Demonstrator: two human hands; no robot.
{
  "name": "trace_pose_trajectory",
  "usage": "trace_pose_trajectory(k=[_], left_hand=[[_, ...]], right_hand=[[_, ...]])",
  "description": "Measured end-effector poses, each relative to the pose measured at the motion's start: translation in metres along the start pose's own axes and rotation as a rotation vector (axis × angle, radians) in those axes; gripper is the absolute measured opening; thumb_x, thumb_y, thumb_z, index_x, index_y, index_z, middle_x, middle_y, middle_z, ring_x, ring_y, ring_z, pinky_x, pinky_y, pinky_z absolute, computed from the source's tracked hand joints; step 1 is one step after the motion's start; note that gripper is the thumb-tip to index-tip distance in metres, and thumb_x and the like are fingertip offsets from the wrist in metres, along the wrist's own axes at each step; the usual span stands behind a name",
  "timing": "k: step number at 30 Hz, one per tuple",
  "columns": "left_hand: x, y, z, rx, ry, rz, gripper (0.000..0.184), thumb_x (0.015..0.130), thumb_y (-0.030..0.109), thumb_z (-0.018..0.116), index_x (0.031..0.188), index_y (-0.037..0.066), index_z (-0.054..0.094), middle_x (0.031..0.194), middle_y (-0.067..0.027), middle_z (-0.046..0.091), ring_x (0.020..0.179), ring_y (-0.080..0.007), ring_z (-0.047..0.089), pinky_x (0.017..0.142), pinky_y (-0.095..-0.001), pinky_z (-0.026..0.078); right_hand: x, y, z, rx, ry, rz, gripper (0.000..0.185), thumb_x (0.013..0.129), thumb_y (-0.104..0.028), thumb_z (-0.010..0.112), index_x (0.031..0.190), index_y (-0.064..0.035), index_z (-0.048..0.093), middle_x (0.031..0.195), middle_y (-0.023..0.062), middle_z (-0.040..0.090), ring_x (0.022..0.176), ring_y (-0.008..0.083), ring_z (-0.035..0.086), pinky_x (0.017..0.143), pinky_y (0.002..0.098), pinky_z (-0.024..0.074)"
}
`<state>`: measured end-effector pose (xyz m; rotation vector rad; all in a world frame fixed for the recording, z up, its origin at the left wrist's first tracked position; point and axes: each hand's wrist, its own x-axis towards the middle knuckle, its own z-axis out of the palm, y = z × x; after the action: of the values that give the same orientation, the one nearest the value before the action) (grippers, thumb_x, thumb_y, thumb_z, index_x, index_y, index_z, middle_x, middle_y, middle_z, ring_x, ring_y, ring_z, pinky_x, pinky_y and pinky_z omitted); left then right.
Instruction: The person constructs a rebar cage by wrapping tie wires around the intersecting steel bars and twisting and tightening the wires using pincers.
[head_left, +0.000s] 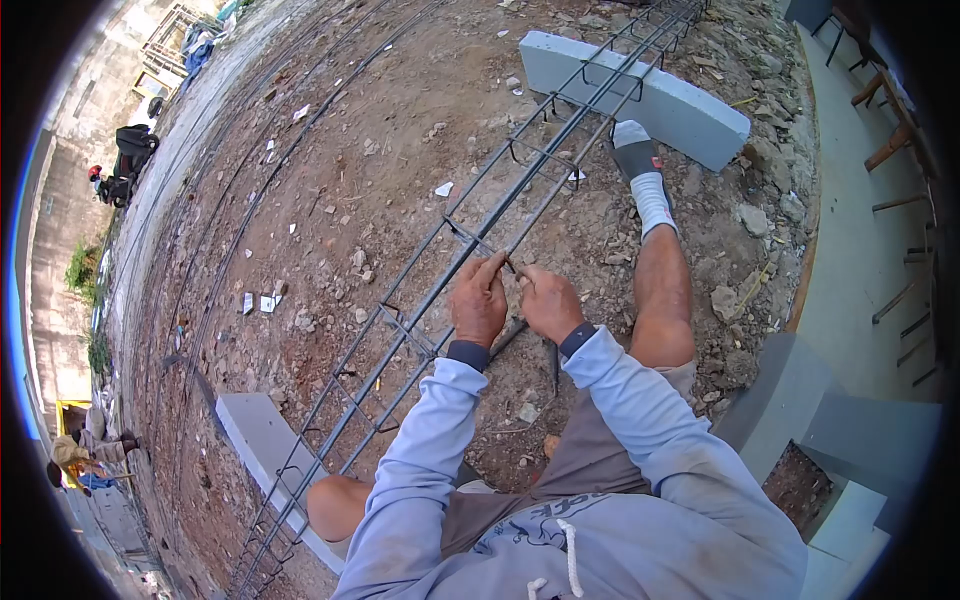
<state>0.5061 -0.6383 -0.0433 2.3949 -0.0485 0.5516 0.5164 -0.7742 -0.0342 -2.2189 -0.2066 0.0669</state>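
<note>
A long steel rebar cage, made of thin bars joined by square stirrups, runs diagonally in front of me. My left hand is closed at the cage's nearer bar, fingertips pinched together against it. Beside it, my right hand is closed too, with thumb and forefinger pressed together at the same joint. A short dark bit of metal shows between the fingertips of both hands, too small to make out. Two pale blocks support the cage: the far block near my foot and the near block by my knee.
Loose bars lie along the left on rubble-strewn soil. A dark rod lies below my hands. Wooden furniture stands on the smooth floor at right. Another person is at far left.
</note>
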Motion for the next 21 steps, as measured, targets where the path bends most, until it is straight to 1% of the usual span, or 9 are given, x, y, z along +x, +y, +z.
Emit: trace_pose_trajectory(k=[1,3,6,7,10,12,15,18,21], left_hand=[[0.001,0.000,0.001,0.000,0.016,-0.020,0.037,0.081,0.000,0.060,0.116,0.009,0.063,0.092,-0.0115,0.066,0.082,-0.0266,0.064,0.072,-0.0346,0.050],[0.002,-0.002,0.003,-0.099,0.039,-0.027,0.043,0.080,-0.001,0.059,0.122,0.009,0.059,0.093,-0.0115,0.067,0.083,-0.0269,0.066,0.074,-0.0348,0.050],[0.002,0.002,-0.005,-0.172,0.018,-0.064,0.052,0.079,-0.003,0.058,0.129,0.009,0.053,0.095,-0.0119,0.068,0.085,-0.0271,0.067,0.076,-0.0353,0.051],[0.003,0.005,-0.010,-0.182,-0.002,-0.076,0.055,0.078,-0.003,0.058,0.132,0.010,0.051,0.096,-0.0122,0.068,0.086,-0.0272,0.067,0.076,-0.0355,0.051],[0.003,0.005,-0.013,-0.187,-0.019,-0.041,0.064,0.078,-0.004,0.055,0.139,0.010,0.040,0.096,-0.0135,0.068,0.085,-0.0310,0.066,0.074,-0.0393,0.051],[0.006,0.003,-0.014,-0.208,-0.028,-0.021,0.065,0.078,-0.004,0.054,0.140,0.010,0.038,0.097,-0.0139,0.068,0.086,-0.0316,0.066,0.075,-0.0396,0.051],[0.004,0.000,-0.014,-0.234,-0.042,-0.039,0.065,0.079,-0.005,0.053,0.140,0.008,0.037,0.098,-0.0147,0.068,0.087,-0.0328,0.066,0.075,-0.0400,0.051],[0.005,0.002,-0.017,-0.260,-0.059,-0.073,0.064,0.079,-0.005,0.052,0.140,0.008,0.038,0.098,-0.0155,0.067,0.088,-0.0336,0.065,0.076,-0.0406,0.051],[0.005,0.003,-0.018,-0.269,-0.069,-0.074,0.065,0.078,-0.005,0.053,0.139,0.010,0.039,0.099,-0.0142,0.068,0.089,-0.0322,0.065,0.077,-0.0389,0.051]], right_hand=[[-0.002,-0.001,-0.004,-0.041,-0.001,0.007,0.015,0.085,-0.015,0.052,0.088,-0.0016,0.059,0.079,0.0231,0.063,0.078,0.0422,0.062,0.071,0.0508,0.0483],[-0.005,-0.003,-0.010,-0.127,-0.004,0.022,0.013,0.083,-0.013,0.054,0.086,-0.0022,0.059,0.076,0.0222,0.064,0.076,0.0418,0.063,0.069,0.0506,0.0492],[-0.009,-0.010,-0.017,-0.275,-0.027,-0.051,0.010,0.079,-0.012,0.056,0.085,-0.0038,0.060,0.075,0.0208,0.064,0.074,0.0398,0.064,0.067,0.0501,0.0506],[-0.009,-0.014,-0.018,-0.311,-0.055,-0.104,0.010,0.079,-0.012,0.057,0.084,-0.0044,0.060,0.075,0.0201,0.065,0.074,0.0387,0.064,0.067,0.0493,0.0510],[0.004,-0.030,-0.021,-0.438,-0.164,-0.273,0.009,0.076,-0.012,0.059,0.082,-0.0059,0.062,0.076,0.0184,0.066,0.074,0.0355,0.066,0.065,0.0466,0.0522],[0.019,-0.042,-0.025,-0.550,-0.280,-0.395,0.009,0.076,-0.013,0.060,0.081,-0.0067,0.064,0.077,0.0175,0.067,0.074,0.0333,0.067,0.065,0.0442,0.0530],[0.053,-0.051,-0.028,-0.709,-0.375,-0.597,0.011,0.075,-0.017,0.063,0.080,-0.0077,0.067,0.080,0.0163,0.068,0.075,0.0314,0.068,0.065,0.0415,0.0537],[0.084,-0.051,-0.028,-0.733,-0.317,-0.620,0.015,0.074,-0.020,0.065,0.082,-0.0074,0.069,0.080,0.0153,0.068,0.075,0.0307,0.068,0.065,0.0408,0.0542],[0.096,-0.051,-0.027,-0.794,-0.239,-0.411,0.016,0.073,-0.022,0.067,0.080,-0.0072,0.070,0.078,0.0151,0.069,0.073,0.0304,0.069,0.065,0.0407,0.0545]])
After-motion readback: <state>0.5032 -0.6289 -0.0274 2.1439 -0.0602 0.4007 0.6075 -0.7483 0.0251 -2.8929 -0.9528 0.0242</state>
